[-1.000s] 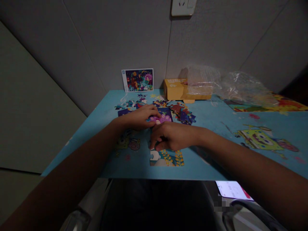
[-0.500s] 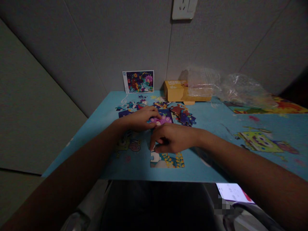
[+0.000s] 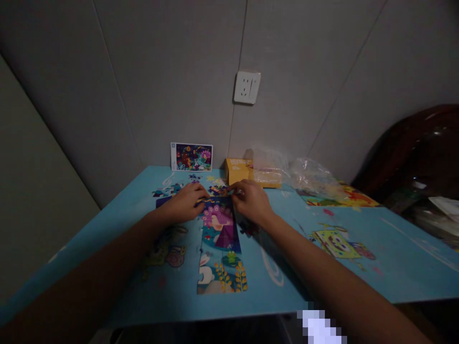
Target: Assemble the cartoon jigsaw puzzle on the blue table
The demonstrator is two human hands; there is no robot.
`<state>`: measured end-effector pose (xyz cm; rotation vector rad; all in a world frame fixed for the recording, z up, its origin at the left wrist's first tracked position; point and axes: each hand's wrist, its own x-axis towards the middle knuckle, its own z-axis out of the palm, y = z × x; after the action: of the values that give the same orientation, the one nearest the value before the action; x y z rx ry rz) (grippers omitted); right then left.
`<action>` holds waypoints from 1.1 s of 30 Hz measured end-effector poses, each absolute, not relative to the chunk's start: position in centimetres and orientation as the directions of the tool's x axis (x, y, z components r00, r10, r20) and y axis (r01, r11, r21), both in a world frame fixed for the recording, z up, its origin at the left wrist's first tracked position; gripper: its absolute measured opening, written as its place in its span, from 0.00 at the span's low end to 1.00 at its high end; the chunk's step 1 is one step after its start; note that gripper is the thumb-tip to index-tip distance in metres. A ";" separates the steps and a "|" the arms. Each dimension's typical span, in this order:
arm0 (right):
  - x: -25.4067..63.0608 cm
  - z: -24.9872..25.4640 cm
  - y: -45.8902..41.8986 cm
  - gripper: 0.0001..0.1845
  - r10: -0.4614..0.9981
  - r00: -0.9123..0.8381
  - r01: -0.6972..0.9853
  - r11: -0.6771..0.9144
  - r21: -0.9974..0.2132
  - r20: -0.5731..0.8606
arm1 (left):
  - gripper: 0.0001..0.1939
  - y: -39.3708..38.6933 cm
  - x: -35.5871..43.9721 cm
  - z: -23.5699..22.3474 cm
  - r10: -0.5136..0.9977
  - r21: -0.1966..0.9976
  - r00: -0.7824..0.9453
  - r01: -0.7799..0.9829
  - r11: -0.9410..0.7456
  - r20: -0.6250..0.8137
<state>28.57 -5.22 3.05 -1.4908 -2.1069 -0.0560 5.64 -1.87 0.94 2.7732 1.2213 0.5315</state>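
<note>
A joined strip of jigsaw pieces lies on the blue cartoon-printed table, running from the front edge toward the wall. My left hand rests at the strip's far left corner, fingers curled onto the table. My right hand is at the strip's far right corner, its fingertips pinching at a small piece among the loose pieces there. Whether that piece is lifted I cannot tell. A reference picture card leans against the wall behind.
A yellow box stands by the wall with crumpled clear plastic bags next to it. A white wall socket is above. A dark brown rounded object sits at the far right.
My view has tilted up and shifted. My right hand has moved from the strip's middle to its far end near the yellow box. The purple peacock part, covered before, now shows.
</note>
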 end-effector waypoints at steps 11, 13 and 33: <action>29.2 1.5 -3.7 0.19 0.901 -0.363 0.904 0.402 -0.145 0.238 | 0.22 -1.4 5.2 0.0 0.814 0.141 0.551 0.805 -0.576 0.183; 29.1 1.4 -3.5 0.20 0.910 -0.337 0.914 0.377 -0.147 0.243 | 0.21 -1.5 5.2 0.1 0.819 0.152 0.543 0.808 -0.570 0.184; 29.4 1.3 -2.6 0.16 0.944 -0.160 0.949 0.228 -0.218 0.290 | 0.21 -1.2 5.2 0.0 0.796 0.115 0.581 0.790 -0.602 0.171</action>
<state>29.45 -2.59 1.26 -1.7514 -2.1474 -0.0207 5.19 -1.21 0.05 2.7694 1.3895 0.3199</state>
